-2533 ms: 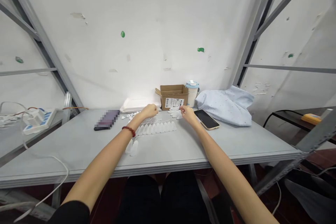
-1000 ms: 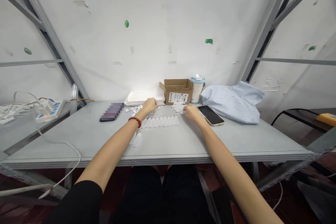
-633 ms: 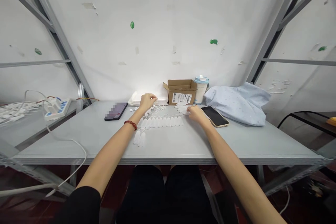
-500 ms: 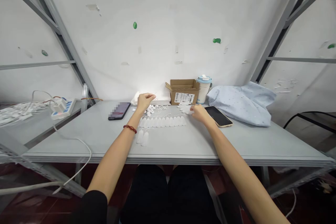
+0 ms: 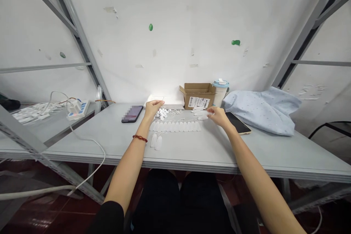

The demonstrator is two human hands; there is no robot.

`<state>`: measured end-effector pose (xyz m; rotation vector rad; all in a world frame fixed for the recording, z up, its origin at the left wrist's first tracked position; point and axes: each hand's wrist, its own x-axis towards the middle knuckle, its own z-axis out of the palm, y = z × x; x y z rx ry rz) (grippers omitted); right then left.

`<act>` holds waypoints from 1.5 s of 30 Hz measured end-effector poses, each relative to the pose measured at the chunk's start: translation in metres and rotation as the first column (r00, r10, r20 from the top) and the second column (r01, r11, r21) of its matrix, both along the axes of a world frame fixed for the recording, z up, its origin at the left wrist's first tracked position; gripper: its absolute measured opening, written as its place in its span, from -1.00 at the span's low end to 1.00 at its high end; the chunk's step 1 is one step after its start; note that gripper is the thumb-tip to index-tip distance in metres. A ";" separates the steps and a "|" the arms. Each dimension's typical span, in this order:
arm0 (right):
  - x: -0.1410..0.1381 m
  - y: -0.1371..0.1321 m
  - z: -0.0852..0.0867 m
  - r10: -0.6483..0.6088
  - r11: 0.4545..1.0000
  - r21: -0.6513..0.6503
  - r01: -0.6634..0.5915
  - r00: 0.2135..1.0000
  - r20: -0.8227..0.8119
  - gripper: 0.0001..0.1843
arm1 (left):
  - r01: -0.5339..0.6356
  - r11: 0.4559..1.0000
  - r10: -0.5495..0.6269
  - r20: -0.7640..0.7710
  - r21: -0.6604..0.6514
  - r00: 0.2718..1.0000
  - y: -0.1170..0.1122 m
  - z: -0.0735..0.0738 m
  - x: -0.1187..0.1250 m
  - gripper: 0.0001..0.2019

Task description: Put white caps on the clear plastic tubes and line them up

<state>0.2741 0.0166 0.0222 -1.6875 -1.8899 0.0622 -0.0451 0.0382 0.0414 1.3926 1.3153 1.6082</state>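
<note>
My left hand (image 5: pixel 154 109) hovers above a heap of small white round caps (image 5: pixel 163 113), thumb and fingertips pinched together. Whatever is between them is too small to make out. My right hand (image 5: pixel 217 116) rests at a small pile of white oval tags (image 5: pixel 199 111), its fingertips closed on the edge of one white tag (image 5: pixel 203 117). Nearer me runs a row of white oval tags (image 5: pixel 178 127) with thin strings at their tops. Two more tags (image 5: pixel 156 141) lie in front of its left end. Loose white strings (image 5: pixel 176 112) sit beside the caps.
Behind stand an open cardboard box (image 5: pixel 199 97) and a blue-lidded cup (image 5: pixel 220 93). A phone (image 5: pixel 132 114) lies left, another phone (image 5: pixel 238 122) beside my right forearm. Pale blue cloth (image 5: pixel 261 111) covers the right. A power strip (image 5: pixel 79 110) and cable are at far left.
The view has swung slightly left, so everything sits further right. Against the table, my left hand has shifted a little left and lower. My right hand stays by the tag pile.
</note>
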 end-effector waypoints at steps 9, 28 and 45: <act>-0.023 -0.003 -0.005 0.175 0.980 0.151 -0.128 0.917 -0.358 -0.83 | 0.231 0.968 -0.240 -0.096 -0.095 0.966 -0.015 0.005 0.018 -0.68; -0.065 -0.027 -0.005 0.420 0.887 0.086 -0.453 0.717 -0.556 -0.73 | 0.442 0.891 -0.454 -0.152 -0.106 0.878 -0.034 0.006 0.038 -0.70; -0.076 -0.037 -0.005 0.496 0.833 0.080 -0.547 0.674 -0.548 -0.66 | 0.519 0.831 -0.556 -0.260 -0.202 0.789 -0.040 0.006 0.041 -0.65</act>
